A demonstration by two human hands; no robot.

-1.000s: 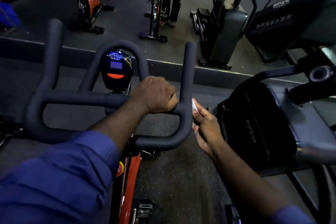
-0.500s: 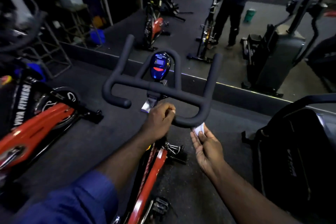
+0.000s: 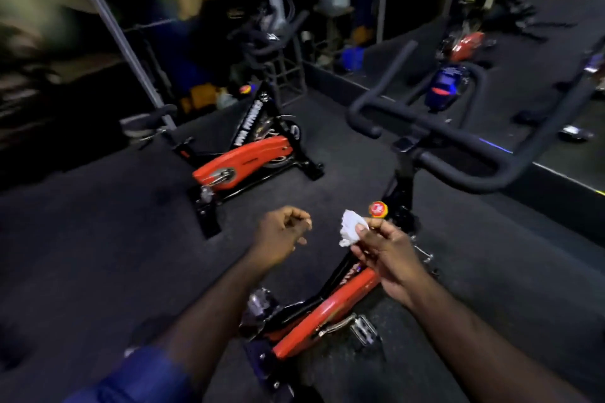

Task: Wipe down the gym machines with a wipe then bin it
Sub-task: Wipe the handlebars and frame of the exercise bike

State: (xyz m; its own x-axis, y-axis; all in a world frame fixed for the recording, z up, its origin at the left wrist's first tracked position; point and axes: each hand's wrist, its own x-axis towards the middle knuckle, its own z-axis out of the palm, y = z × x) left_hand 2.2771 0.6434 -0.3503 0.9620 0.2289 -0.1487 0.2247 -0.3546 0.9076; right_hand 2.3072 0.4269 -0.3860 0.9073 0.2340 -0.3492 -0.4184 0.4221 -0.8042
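My right hand pinches a small crumpled white wipe between thumb and fingers, held in the air over the frame of the red and black spin bike in front of me. That bike's black handlebar stands up and to the right of both hands, untouched. My left hand hovers to the left of the wipe with its fingers loosely curled and nothing in it. A small gap separates the two hands.
A second red and black spin bike stands on the dark floor mat to the left. A slanted metal pole rises behind it. A long mirror at the right reflects more machines. Cluttered equipment lines the back.
My left hand has let go of the handlebar and dropped back. My right hand has drawn the wipe away from the bar. The view has swung left toward the second bike.
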